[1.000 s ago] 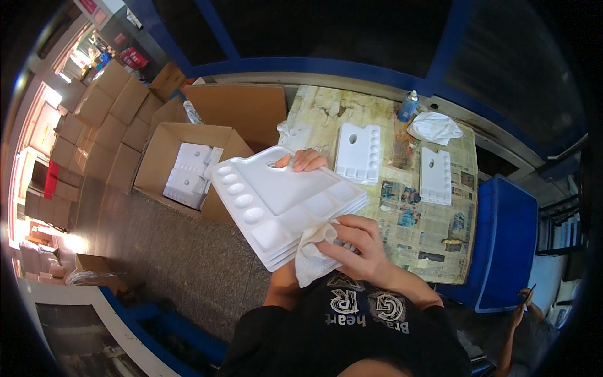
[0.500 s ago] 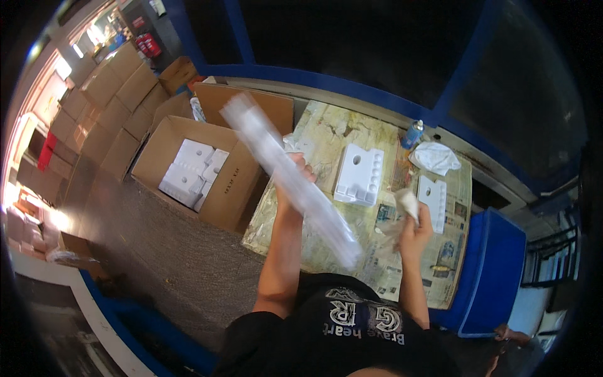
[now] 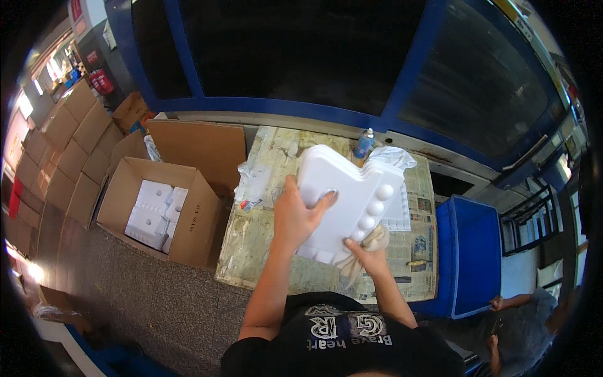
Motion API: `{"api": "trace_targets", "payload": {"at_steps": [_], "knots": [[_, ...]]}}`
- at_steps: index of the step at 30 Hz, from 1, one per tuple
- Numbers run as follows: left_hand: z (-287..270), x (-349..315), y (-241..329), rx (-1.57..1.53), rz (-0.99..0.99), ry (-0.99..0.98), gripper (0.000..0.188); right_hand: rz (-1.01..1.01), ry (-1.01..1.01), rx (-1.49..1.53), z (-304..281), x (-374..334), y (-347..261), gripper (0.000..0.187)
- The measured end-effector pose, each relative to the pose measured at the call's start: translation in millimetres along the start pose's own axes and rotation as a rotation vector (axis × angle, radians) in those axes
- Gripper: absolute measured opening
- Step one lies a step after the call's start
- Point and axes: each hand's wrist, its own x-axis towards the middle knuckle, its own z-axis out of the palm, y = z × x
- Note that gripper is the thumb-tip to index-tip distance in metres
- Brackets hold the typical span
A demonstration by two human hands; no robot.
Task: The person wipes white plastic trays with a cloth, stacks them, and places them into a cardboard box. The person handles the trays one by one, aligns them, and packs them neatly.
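Note:
A stack of white plastic paint palettes [image 3: 344, 186], with round wells along one side, is held tilted above the table in both hands. My left hand [image 3: 296, 213] grips its left edge, thumb at the thumb hole. At the lower right corner, my right hand [image 3: 370, 257] pinches the stack and also holds a crumpled beige cloth [image 3: 375, 240]. Another white palette [image 3: 397, 213] lies on the table behind the stack, partly hidden. The table [image 3: 251, 267] is covered with stained newspaper.
An open cardboard box [image 3: 198, 223] with white palettes inside stands left of the table. A blue spray can [image 3: 363, 143] and a white cloth [image 3: 396, 157] are at the back. A blue bin [image 3: 477, 257] stands to the right, beside another person [image 3: 521, 327].
The long white stack, edge-on and blurred in my left hand, has turned to show its broad face. My right hand has brought the cloth to it and grips its corner. The view has shifted right.

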Motion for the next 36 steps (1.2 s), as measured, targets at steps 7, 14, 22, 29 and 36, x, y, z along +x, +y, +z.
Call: {"api": "trace_targets", "payload": {"at_steps": [7,14,22,29,36], "knots": [[-16,-9,1,-0.488,0.096,-0.677,0.059,0.263,0.126,0.609,-24,-14,27,0.062],[-11,-11,3,-0.583,0.080,-0.675,0.041,0.221,0.135,0.631,-29,-19,29,0.060],[13,-22,-24,-0.400,-0.006,-0.658,0.060,0.355,0.168,0.616,-38,-24,46,0.062],[100,-91,-113,-0.244,-0.328,-0.422,0.069,0.467,0.255,0.076,-58,-63,61,0.060],[111,-90,-183,-0.393,-0.665,-0.437,0.065,0.675,0.191,-0.419,-49,-85,101,0.034]]}}
